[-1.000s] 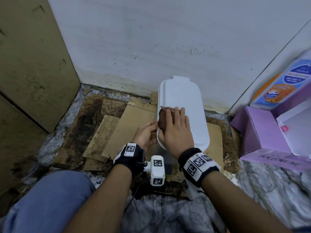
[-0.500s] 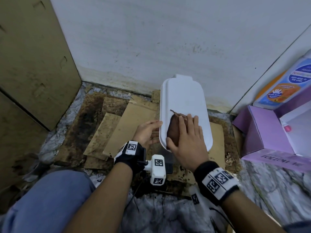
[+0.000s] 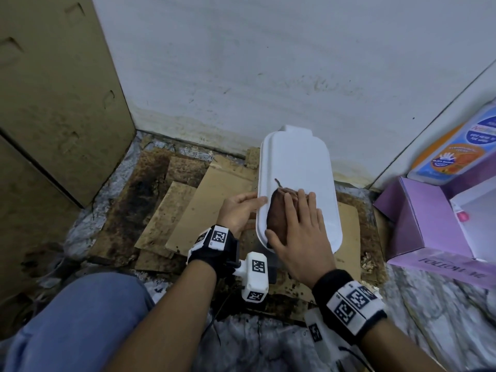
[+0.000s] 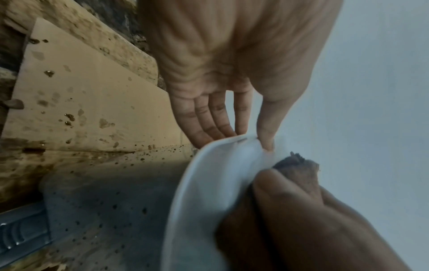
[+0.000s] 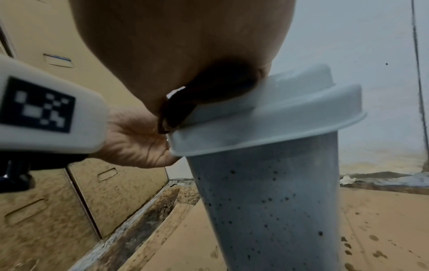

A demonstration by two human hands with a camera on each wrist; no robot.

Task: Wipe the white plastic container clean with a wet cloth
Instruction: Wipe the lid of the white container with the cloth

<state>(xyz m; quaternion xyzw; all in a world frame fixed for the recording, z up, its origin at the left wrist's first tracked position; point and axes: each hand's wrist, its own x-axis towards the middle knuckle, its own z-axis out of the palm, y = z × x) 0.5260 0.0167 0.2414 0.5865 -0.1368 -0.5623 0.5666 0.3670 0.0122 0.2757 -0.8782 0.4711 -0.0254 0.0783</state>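
Note:
The white plastic container [image 3: 295, 167] stands upright on stained cardboard, its long white lid facing up. Its grey speckled body [image 5: 267, 201] shows in the right wrist view. A brown wet cloth [image 3: 276, 216] lies on the near left part of the lid. My right hand [image 3: 300, 229] presses flat on the cloth with straight fingers. My left hand [image 3: 239, 210] pinches the lid's left rim [image 4: 204, 183], thumb on top and fingers underneath. The cloth [image 4: 299, 168] peeks out past my right thumb.
Stained cardboard sheets [image 3: 204, 200] cover the floor to the left of the container. A purple box [image 3: 429, 226] and a blue-orange package [image 3: 456, 154] sit at the right. A brown panel [image 3: 53, 103] stands at the left, the white wall [image 3: 268, 63] behind. My blue-jeaned knee [image 3: 80, 323] is lower left.
My right hand has slid the cloth from the lid's left edge toward me and slightly right. My left hand keeps its hold on the rim.

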